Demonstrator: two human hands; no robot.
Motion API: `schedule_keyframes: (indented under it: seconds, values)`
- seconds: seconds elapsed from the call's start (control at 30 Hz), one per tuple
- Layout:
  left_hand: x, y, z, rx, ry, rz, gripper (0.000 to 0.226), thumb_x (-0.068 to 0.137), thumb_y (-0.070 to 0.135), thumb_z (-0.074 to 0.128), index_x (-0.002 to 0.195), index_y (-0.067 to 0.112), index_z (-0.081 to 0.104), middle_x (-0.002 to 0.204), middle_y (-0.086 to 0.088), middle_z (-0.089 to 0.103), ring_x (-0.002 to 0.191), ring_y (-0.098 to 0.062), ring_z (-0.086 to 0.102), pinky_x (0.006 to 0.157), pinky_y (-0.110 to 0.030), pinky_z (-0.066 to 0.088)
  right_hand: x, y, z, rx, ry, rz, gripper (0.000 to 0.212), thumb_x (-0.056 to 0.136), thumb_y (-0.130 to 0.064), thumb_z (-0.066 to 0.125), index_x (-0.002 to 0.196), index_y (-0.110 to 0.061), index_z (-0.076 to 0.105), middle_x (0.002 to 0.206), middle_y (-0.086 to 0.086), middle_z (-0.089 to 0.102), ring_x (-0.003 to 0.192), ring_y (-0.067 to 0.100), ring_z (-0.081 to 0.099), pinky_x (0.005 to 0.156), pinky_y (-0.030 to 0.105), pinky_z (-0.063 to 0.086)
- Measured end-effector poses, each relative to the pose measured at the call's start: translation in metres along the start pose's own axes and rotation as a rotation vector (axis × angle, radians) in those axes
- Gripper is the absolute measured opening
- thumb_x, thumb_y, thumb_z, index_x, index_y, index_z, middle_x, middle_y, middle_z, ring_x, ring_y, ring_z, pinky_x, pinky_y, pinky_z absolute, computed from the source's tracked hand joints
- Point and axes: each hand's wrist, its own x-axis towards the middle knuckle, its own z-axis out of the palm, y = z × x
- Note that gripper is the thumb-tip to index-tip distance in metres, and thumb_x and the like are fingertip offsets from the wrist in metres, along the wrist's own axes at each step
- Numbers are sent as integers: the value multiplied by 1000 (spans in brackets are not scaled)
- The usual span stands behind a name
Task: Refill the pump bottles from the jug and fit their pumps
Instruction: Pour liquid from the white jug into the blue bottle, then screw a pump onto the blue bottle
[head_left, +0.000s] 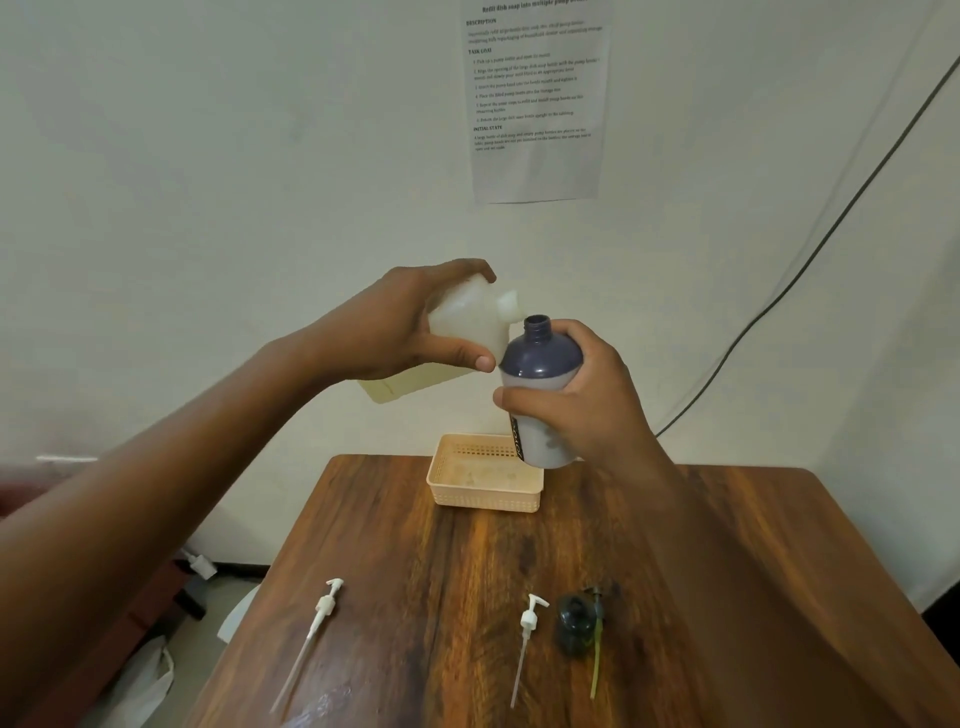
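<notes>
jug (467, 332) in left hand (395, 327), bottle (540, 384) in right hand (587, 400)

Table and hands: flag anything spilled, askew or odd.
No spill shows. The jug is tilted, spout beside the purple bottle mouth, as pouring needs. A dark pump lies loose on the table.

This is looking like a plain room set up for a recorded chore, more a staged workspace than a lived-in kitchen. A printed instruction sheet (537, 98) is hanging on the bare pale wall (208, 156), its headings reading "Description", "Task goal" and "Initial state". A small wooden table (675, 597) is standing against that wall, and a dark cable (810, 260) is running down the wall at right. Blurred clutter, possibly a chair base, is lying on the floor at left.
</notes>
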Motion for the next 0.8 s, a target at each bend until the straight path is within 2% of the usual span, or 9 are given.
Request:
schedule_keyframes:
  seconds: [0.13,0.27,0.33,0.43,0.57,0.7,0.8]
  values:
    - [-6,-11,10,-89,72,-53,86,74,68,72,146,31,43,132,4,57,105,-18,61,72,-13,50,3,-4,7,11,4,9,71,61,-41,92,120,-39,53,108,-20,60,96,11,63,73,27,59]
    - [-16,-25,19,-201,132,-114,76,81,62,74,142,29,43,128,7,55,102,-14,61,71,-14,48,6,-5,14,25,7,12,71,61,-40,93,120,-38,55,107,-21,60,96,7,62,70,21,54]
    - [-23,-33,23,-254,149,-154,74,81,62,73,140,30,43,127,9,54,105,-11,61,71,-15,52,6,-3,18,20,4,17,71,61,-40,94,121,-38,55,107,-21,60,95,5,62,68,17,51]
    - [-34,-46,29,-363,134,-188,73,82,56,76,142,28,43,126,9,55,109,-15,62,74,-22,59,7,1,25,23,-5,35,72,60,-41,94,120,-38,55,106,-23,61,94,0,62,68,15,50]
    - [-53,-67,42,-504,117,-239,73,81,51,77,143,30,43,126,11,56,110,-16,63,79,-24,62,6,13,39,23,-28,53,76,60,-38,95,124,-36,54,110,-22,60,99,6,62,70,16,49]
    - [-71,-89,61,-571,109,-289,69,84,44,80,142,33,44,120,23,56,108,-2,63,79,-24,62,5,29,56,20,-41,73,83,59,-35,97,130,-34,53,117,-16,61,105,10,61,78,23,54]
    - [-84,-106,77,-621,98,-324,69,83,42,83,140,32,46,121,22,57,111,-4,63,81,-28,62,4,44,71,15,-53,98,87,58,-35,98,131,-34,52,119,-16,60,105,11,61,79,23,55]
